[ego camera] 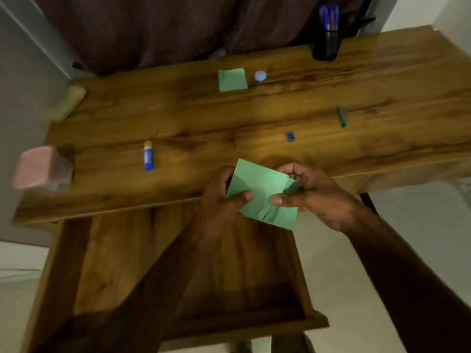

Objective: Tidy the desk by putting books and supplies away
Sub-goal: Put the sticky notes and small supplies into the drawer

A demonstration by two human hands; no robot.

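Though blurred, glue stick [148, 156] label unreadable | hands grip green paper [265, 193]

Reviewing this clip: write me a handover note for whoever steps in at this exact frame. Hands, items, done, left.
Left hand and right hand: both pinch one green paper sheet, held above the desk's front edge over the open drawer.
On the desk: second green sheet, small round white lid-like item, glue stick, small blue item, green marker, pen holder at the back right, pink block at the left edge.
Done: the visible drawer floor holds nothing.
Left: stow the held sheet, then the loose supplies.
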